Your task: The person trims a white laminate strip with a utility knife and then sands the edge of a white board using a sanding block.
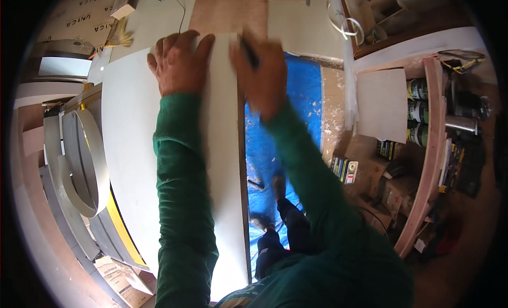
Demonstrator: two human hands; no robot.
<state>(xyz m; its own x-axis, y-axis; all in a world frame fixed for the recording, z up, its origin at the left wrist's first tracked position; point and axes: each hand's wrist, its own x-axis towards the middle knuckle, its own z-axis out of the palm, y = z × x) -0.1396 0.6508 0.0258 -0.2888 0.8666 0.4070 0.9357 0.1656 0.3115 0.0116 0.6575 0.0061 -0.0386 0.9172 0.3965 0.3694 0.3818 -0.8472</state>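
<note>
A long white board (228, 165) stretches away from my body. My left hand (182, 64) lies on its far end, fingers spread near the far edge and thumb apart. Beyond the board's far right corner, my right hand (264, 75) is closed around a small dark tool (248, 51). Motion smears this hand, and most of the tool is hidden in the grip, so its exact kind does not show. Green sleeves cover both forearms.
A blue sheet (307, 106) with scattered debris covers the floor on the right, under my feet. Shelving (434, 122) with several tins (418, 112) stands farther right. Curled pale strips (98, 170) lie at the left. A brush (120, 35) is at the far left.
</note>
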